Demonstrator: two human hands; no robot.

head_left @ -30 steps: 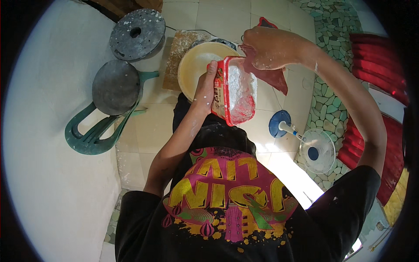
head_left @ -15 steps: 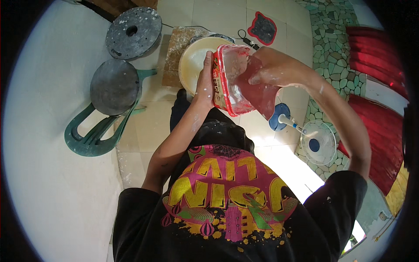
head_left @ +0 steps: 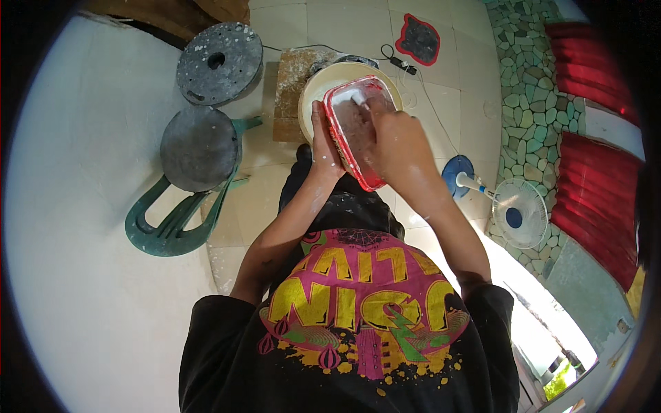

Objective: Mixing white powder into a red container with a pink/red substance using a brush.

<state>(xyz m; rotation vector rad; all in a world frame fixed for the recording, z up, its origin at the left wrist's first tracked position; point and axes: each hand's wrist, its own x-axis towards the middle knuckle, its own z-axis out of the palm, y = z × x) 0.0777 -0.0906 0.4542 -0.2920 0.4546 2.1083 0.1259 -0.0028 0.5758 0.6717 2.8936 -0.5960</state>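
Note:
A rectangular plastic tub with a red rim (head_left: 333, 127) is tilted in front of me, its inside smeared with white. My left hand (head_left: 325, 143) grips its left side, the thumb along the wall. Inside the tub go the bent fingers of my right hand (head_left: 396, 138); what they hold is hidden, though a whitish patch shows by the fingertips. White splashes dot both hands. Beneath the tub stands a round cream basin (head_left: 313, 89), partly covered by it.
A stained board (head_left: 288, 96) lies under the basin. To the left are a speckled grey disc (head_left: 219, 58), a dark round plate (head_left: 198, 148) and a green plastic chair (head_left: 165, 230). A fan (head_left: 520, 213), power strip (head_left: 403, 65) and cat-shaped mat (head_left: 418, 39) are to the right.
My right hand has come from beyond the tub's right side, where a dark red sheet showed at it, into the tub. The right elbow has swung inward; the tub has turned slightly.

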